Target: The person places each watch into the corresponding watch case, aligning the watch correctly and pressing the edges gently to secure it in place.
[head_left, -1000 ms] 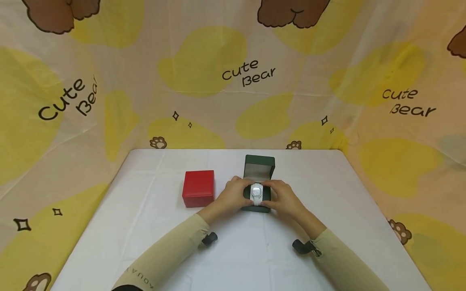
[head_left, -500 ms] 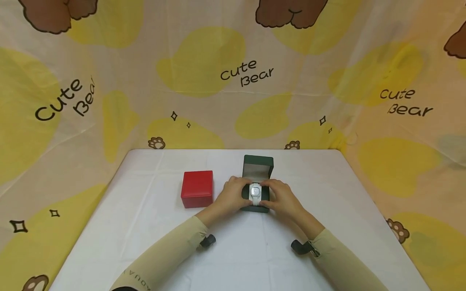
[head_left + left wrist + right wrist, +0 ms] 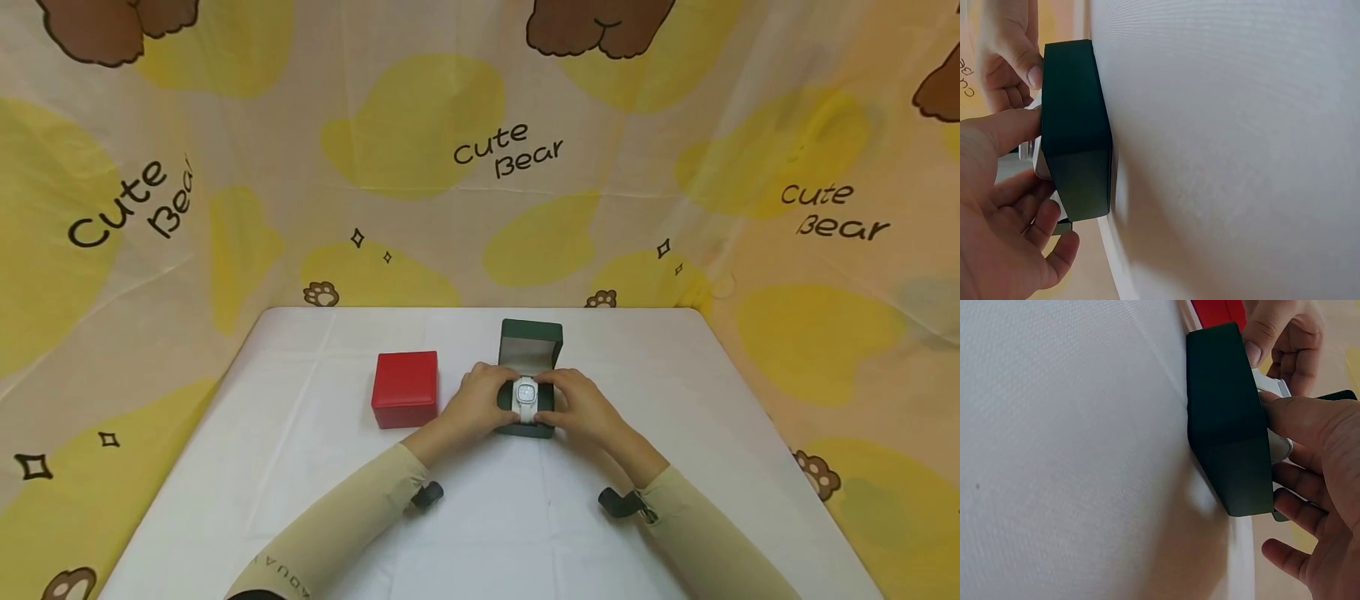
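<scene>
A white wristwatch [image 3: 527,393] with a squarish dial sits in the base of a dark green watch box [image 3: 531,331], whose lid stands raised at the back. From the left, my left hand [image 3: 471,404] holds the watch between thumb and fingers. My right hand [image 3: 588,408] does the same from the right, so both pairs of fingertips meet its edges. In the left wrist view, the green box [image 3: 1075,106] rests on the white surface, and the left thumb lies over its near rim. The right wrist view shows part of the white watch [image 3: 1269,383] above that rim; the fingers hide the rest.
A closed red box [image 3: 405,387] stands left of the green one, close to the left wrist. Both boxes are on a table with a white cloth [image 3: 480,533]. A yellow-patterned curtain [image 3: 420,125] rises behind and at both sides.
The head view has shifted very slightly. Both hands stay at the watch, and the boxes keep their places.
</scene>
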A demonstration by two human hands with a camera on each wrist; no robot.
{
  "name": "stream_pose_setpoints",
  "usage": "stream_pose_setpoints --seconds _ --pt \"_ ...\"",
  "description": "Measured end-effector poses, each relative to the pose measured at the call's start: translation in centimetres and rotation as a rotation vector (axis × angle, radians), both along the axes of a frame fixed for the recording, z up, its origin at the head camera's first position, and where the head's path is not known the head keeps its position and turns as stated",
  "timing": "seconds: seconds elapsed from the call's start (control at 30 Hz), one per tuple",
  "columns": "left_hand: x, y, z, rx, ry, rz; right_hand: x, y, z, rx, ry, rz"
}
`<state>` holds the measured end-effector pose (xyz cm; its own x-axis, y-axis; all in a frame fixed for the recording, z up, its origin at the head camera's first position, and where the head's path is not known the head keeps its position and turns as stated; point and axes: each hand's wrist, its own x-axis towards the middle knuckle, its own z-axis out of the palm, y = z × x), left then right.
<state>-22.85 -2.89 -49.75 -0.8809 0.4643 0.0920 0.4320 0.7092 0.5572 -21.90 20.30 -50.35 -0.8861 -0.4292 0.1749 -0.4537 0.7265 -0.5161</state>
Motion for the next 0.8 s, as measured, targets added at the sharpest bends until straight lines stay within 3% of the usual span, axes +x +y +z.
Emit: stream_pose_setpoints --seconds 0.27,0.8 --pt "-0.3 -0.2 0.2 -0.028 -0.004 -0.027 0.3 0.3 0.0 0.032 0.046 0.067" --pt "0.0 -1.2 0.8 0.003 0.011 -0.02 1.0 0.9 0.1 -0.007 0.087 0.054"
